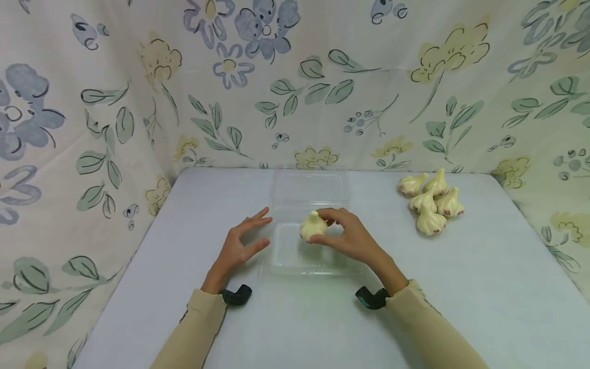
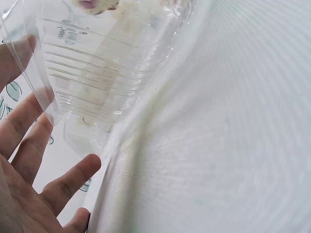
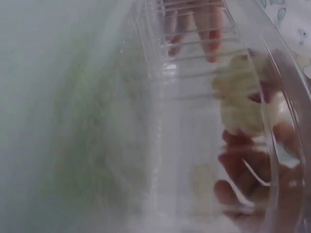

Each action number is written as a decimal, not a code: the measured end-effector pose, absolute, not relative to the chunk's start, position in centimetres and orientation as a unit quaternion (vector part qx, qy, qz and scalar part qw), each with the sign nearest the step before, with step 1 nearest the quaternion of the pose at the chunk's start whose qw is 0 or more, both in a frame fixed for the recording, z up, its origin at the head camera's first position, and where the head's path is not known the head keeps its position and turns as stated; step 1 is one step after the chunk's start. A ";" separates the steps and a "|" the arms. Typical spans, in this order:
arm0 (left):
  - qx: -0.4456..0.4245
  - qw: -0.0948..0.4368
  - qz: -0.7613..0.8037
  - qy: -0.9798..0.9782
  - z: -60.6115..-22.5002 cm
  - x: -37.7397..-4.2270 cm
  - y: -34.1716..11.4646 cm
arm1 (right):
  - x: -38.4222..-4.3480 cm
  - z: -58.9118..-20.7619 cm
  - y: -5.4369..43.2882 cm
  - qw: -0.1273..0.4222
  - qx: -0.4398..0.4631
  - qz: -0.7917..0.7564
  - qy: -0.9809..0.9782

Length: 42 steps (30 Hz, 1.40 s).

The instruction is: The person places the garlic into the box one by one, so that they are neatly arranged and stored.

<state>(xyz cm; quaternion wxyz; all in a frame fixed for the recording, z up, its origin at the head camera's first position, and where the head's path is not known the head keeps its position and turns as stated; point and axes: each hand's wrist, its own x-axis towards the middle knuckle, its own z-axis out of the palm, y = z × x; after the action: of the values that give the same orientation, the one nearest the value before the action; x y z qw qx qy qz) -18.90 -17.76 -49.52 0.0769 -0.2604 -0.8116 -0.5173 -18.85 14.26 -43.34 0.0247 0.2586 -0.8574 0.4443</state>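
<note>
My right hand (image 1: 352,237) pinches a garlic bulb (image 1: 313,227) between thumb and fingers, its stem upward, over a clear plastic clamshell container (image 1: 295,270). The container lies open with its hinged lid (image 1: 310,187) folded back. Spread and relaxed, my left hand (image 1: 237,248) is at the container's left side and holds nothing. The left wrist view has its fingers close by the ribbed clear wall (image 2: 92,68); whether they touch it I cannot tell. In the right wrist view the bulb (image 3: 240,104) appears blurred through the plastic.
Several more garlic bulbs (image 1: 430,221) sit in a cluster at the back right of the white table (image 1: 484,287). A flower-printed cloth (image 1: 295,123) hangs behind the table and along its sides.
</note>
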 end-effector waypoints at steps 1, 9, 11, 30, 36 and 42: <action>-0.261 0.078 -0.517 -0.812 -49.5 -18.9 -17.8 | -18.9 -43.3 14.0 0.020 0.259 0.445 -0.857; -0.262 0.081 -0.515 -0.812 -49.4 -18.9 -17.7 | -19.7 -43.2 12.2 -0.018 0.272 0.437 -0.857; -0.261 0.081 -0.515 -0.813 -49.3 -18.9 -17.7 | -19.9 -43.3 11.7 -0.028 0.271 0.433 -0.859; -0.261 0.079 -0.522 -0.808 -49.4 -18.9 -17.7 | -20.9 -44.4 8.5 -0.066 0.281 0.370 -0.883; -0.263 0.079 -0.523 -0.807 -49.4 -18.9 -17.6 | -21.0 -44.6 7.8 -0.053 0.257 0.366 -0.893; -0.263 0.080 -0.522 -0.808 -49.4 -18.8 -17.6 | -21.0 -45.2 7.6 -0.053 0.246 0.374 -0.893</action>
<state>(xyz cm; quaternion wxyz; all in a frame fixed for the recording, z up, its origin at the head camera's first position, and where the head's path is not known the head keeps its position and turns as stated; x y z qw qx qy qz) -18.82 -17.61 -49.38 0.0801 -0.2629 -0.8075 -0.5219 -20.98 7.61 -45.25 -0.0525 0.2455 -0.8930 0.3735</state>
